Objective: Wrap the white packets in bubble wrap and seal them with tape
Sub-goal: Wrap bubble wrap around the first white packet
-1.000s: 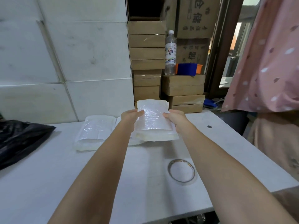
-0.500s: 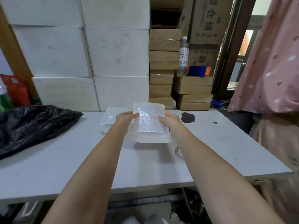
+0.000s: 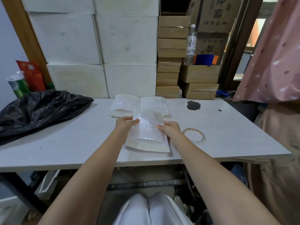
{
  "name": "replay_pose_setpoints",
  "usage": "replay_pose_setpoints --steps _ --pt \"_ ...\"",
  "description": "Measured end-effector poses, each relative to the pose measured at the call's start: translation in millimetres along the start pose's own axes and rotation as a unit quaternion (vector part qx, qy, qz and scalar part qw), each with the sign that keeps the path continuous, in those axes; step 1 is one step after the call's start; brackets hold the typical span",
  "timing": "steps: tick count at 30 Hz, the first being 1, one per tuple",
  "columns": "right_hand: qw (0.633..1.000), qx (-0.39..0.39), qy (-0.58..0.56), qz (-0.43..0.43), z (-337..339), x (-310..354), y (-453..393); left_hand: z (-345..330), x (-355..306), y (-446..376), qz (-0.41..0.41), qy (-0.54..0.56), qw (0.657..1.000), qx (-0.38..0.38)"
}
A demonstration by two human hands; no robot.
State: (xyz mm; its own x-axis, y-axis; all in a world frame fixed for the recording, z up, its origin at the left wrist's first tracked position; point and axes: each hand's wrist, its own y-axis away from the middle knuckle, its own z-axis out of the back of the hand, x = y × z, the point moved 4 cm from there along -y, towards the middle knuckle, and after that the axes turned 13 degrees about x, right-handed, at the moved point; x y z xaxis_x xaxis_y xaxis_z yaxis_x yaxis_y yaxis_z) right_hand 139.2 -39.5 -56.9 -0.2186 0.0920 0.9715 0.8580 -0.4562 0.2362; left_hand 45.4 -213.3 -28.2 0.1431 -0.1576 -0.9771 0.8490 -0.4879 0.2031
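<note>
Nearest the person, the white packet half-covered in clear bubble wrap (image 3: 146, 133) sits between the two hands, its near end resting on the pale grey bench (image 3: 65, 143) close to the front edge and its far end tilted up toward the wall. Its long axis runs away from the person, leaning slightly to the left at the top. The left hand (image 3: 125, 123) pinches the upper left corner of the wrap, fingers closed on the sheet; the right hand (image 3: 170, 128) grips the right edge a little lower down, fingers likewise closed on the wrap. Both hands therefore hold the same bundle from opposite long sides, so the fold that remains would probably be drawn across the short axis. Just to the right of the right hand, flat on the bench, lies the thin roll of clear tape (image 3: 194, 134), near but not touching the bundle; the right hand is plainly the nearer one to it. Farther back, two more bubble-wrapped white packets (image 3: 139, 105) lie side by side near the wall, apparently finished, though any tape on them is too faint to make out.
</note>
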Motion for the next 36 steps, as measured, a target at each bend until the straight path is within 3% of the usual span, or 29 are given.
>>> replay_pose_setpoints --steps 8,12,14,17,20,22,27,29,30,33,36 --pt "0.985 0.0 0.168 0.048 -1.9 -4.2 4.1 2.0 20.4 2.5 -0.004 -0.063 0.998 -0.031" --pt "0.922 0.022 0.372 0.107 -2.5 6.3 8.2 9.7 17.0 1.4 -0.033 -0.196 0.98 -0.023" --pt "0.88 0.016 0.449 0.153 8.3 13.8 11.7 19.2 9.2 3.4 -0.093 -0.338 0.937 -0.001" --pt "0.822 0.056 0.514 0.237 30.3 18.7 19.0 33.1 1.1 11.3 -0.189 -0.547 0.814 0.055" --pt "0.733 0.124 0.615 0.26 38.7 9.9 18.4 33.6 7.3 22.0 -0.27 -0.632 0.716 0.124" --pt "0.718 0.135 0.623 0.278 36.2 8.5 17.6 29.1 12.7 27.9 -0.334 -0.641 0.676 0.146" --pt "0.704 0.137 0.602 0.352 23.5 11.7 20.4 11.6 18.3 29.1 -0.427 -0.63 0.636 0.127" --pt "0.718 0.135 0.575 0.368 22.9 9.4 21.5 8.2 20.7 27.0 -0.434 -0.607 0.652 0.132" --pt "0.736 0.135 0.548 0.374 23.9 7.4 21.1 9.2 21.3 24.9 -0.427 -0.583 0.677 0.138" --pt "0.802 0.135 0.456 0.361 28.1 2.0 16.7 12.8 25.0 19.8 -0.354 -0.47 0.787 0.186" --pt "0.832 0.124 0.418 0.342 22.7 0.4 13.5 11.1 21.9 19.7 -0.251 -0.323 0.899 0.159"
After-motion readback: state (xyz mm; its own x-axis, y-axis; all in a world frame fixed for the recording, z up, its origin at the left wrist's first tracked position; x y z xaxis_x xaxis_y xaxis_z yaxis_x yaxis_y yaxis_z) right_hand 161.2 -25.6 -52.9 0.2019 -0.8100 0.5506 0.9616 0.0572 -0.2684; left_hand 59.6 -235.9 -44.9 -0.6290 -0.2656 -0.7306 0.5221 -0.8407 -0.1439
